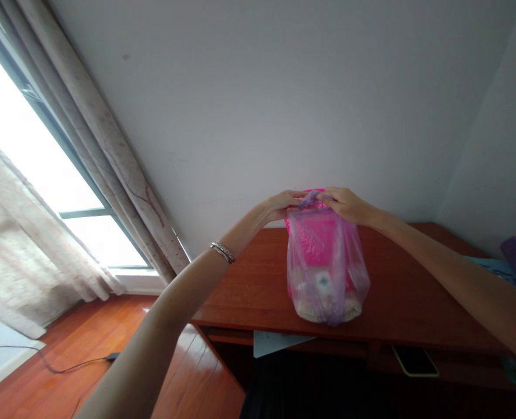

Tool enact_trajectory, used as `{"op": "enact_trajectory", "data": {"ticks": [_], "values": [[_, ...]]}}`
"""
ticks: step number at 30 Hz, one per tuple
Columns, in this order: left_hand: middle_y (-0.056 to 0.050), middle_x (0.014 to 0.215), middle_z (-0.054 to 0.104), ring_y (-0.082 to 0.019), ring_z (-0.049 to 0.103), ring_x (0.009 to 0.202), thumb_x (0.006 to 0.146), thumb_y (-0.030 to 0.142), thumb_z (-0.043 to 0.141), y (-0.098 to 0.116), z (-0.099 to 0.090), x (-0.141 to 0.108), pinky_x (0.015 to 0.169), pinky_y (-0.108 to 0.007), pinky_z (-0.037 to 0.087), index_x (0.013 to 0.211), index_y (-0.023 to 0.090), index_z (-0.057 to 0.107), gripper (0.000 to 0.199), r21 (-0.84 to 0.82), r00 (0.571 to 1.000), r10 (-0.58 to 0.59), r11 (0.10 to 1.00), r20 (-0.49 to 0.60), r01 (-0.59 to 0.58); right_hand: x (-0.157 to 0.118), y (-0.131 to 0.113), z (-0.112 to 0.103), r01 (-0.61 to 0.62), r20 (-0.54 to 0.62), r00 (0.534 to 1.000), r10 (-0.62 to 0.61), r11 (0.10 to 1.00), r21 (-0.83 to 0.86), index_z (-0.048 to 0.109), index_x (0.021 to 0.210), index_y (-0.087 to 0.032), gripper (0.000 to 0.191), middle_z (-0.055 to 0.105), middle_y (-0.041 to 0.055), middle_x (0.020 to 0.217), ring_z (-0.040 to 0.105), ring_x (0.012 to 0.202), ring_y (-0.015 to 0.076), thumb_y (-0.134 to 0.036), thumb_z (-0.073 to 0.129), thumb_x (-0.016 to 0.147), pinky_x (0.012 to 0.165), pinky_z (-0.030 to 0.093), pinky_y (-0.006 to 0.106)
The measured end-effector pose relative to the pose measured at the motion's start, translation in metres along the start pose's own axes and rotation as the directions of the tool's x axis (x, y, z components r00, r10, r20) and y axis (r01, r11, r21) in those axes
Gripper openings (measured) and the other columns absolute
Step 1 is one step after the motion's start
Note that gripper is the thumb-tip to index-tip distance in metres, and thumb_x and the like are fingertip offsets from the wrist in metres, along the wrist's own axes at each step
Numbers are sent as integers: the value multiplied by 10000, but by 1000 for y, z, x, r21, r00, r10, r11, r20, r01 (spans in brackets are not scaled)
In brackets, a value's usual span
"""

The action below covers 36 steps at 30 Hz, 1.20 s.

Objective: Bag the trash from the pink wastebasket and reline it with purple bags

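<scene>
Fingers of left hand (pixel 284 206) and right hand (pixel 343 205) pinch plastic bag (pixel 356 273).

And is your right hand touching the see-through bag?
Touching. The head view shows the right hand closed on the gathered top of the plastic bag, with no gap between them.

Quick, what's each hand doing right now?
Left hand: closed, holding the gathered top of the translucent purple plastic bag.
Right hand: closed, holding the same bag's gathered top.
</scene>
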State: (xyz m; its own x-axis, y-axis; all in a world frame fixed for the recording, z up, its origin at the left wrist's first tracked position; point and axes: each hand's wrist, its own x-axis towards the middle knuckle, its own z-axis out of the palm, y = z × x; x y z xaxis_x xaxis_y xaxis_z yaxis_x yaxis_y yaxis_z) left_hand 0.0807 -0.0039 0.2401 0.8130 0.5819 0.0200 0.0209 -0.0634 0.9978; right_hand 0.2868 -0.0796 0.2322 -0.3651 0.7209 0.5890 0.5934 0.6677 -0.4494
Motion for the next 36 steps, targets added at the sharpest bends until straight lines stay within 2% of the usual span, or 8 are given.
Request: {"op": "enact_trajectory", "data": {"ticks": [4,9,19,24,27,30,32,36], "values": [[-93,831,705,-40,485,523,698,51,665,0,2,1,557,-198,384,1049,89,707,356,4,1000,8,1000,-20,-8,1,0,1,0,2,1000,0,999,-37,586,764,-163,323,597,61,815,517,757,159,-382,421,935,717,342,280],[-85,796,686,19,284,414,708,44,662,1,4,0,419,-160,249,940,58,706,236,-8,998,-11,1000,-64,10,2,3,2,33,15,999,-32,997,-73,578,779,-155,343,587,54,822,515,772,152,-386,386,947,730,355,275],[-33,614,612,15,235,396,722,13,623,5,11,-4,412,-156,241,797,48,699,112,-16,993,-51,999,-109,49,2,2,1,67,41,997,-64,994,-87,565,776,-159,365,583,57,839,517,796,156,-400,356,952,753,365,283],[-73,707,662,5,285,415,753,134,668,0,8,-5,407,-165,222,846,54,703,127,58,994,33,998,-104,-27,0,1,-6,-1,44,999,2,1000,-4,599,783,-140,411,561,45,788,487,726,136,-484,420,919,697,359,277],[-84,727,675,-17,384,449,766,195,675,-2,7,-7,432,-175,275,856,53,696,169,131,989,107,987,-103,-94,-4,7,-13,-97,138,988,76,983,155,675,884,-132,465,533,15,692,447,632,109,-551,473,881,622,344,265],[-49,647,645,-70,527,523,765,221,676,-2,6,-9,525,-202,398,794,75,667,149,228,966,195,961,-169,-154,-8,15,-17,-201,182,973,140,902,381,713,1037,-160,464,591,17,704,502,644,107,-548,545,849,644,402,262],[-43,653,650,-101,593,591,771,236,668,-1,5,-9,601,-234,454,767,92,644,146,311,933,269,932,-239,-189,-11,20,-18,-242,174,969,173,794,558,721,1062,-176,436,668,49,847,591,773,133,-523,599,826,756,467,283],[-49,694,665,-109,610,654,788,239,633,0,-4,-14,660,-247,469,744,103,632,142,529,871,427,811,-243,-251,-19,28,-18,-300,175,951,254,622,724,732,1028,-158,408,699,97,1037,639,961,188,-482,670,789,938,485,356]]}}
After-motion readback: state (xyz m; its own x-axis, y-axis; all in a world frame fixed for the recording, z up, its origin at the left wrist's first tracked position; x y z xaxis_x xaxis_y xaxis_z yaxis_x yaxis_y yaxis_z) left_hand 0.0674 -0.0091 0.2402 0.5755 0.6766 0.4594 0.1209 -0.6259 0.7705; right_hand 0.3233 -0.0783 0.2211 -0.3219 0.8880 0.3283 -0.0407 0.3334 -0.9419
